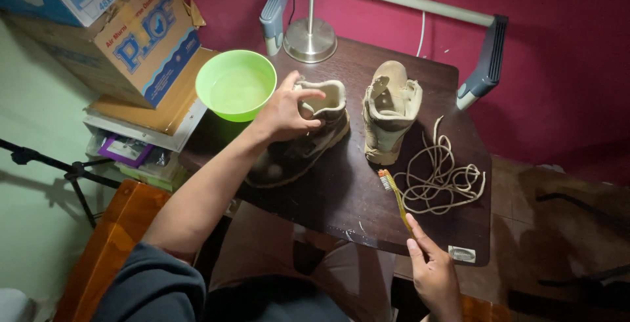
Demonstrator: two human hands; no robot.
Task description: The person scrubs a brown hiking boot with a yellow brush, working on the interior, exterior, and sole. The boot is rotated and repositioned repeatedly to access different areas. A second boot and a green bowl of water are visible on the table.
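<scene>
My left hand (287,110) rests on the collar of a tan boot (308,139) that lies tilted on the dark wooden table (341,204); the fingers curl over its opening. A second tan boot (388,108) stands upright just to its right, laces removed. My right hand (434,273) is at the table's near edge, fingers on the handle of a yellow toothbrush (396,197) whose bristled head points toward the upright boot. A loose coil of beige laces (441,176) lies right of the brush.
A green bowl of water (236,84) sits at the table's far left corner. A metal lamp base (310,38) stands at the back. Cardboard boxes (141,40) are stacked to the left, a tripod leg (72,174) below them, and a grey-handled bar (487,66) runs behind.
</scene>
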